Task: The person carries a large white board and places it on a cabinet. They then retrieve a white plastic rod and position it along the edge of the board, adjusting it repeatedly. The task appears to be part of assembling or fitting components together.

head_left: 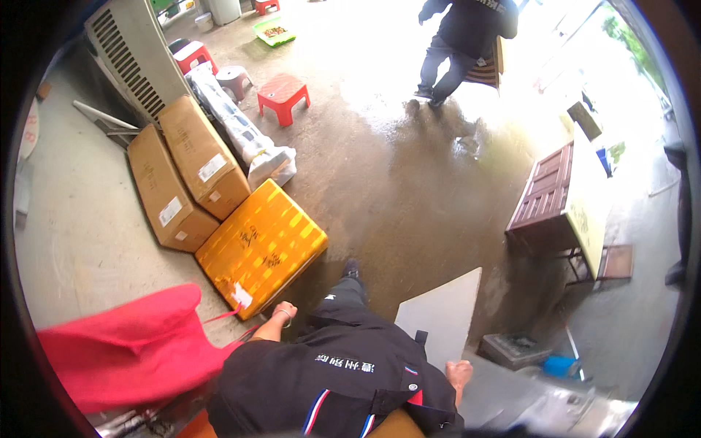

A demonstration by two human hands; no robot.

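Observation:
My left hand, with a band at its wrist, hangs beside the near edge of an orange-taped box. Its fingers are curled, and anything inside them is hidden. Past that arm spreads a bright pink-red cloth with a thin strap reaching toward the box. On the other side, my right hand is closed next to the lower end of a pale grey panel. Whether it touches the panel, or has anything in it, I cannot tell. I am in a black jacket, one shoe stepping forward on the wet floor.
Two brown cartons and a plastic-wrapped long item lie behind the orange box. Farther off are a red stool and a green tray. Ahead, another person carries a panel. A dark-red wooden cabinet stands right.

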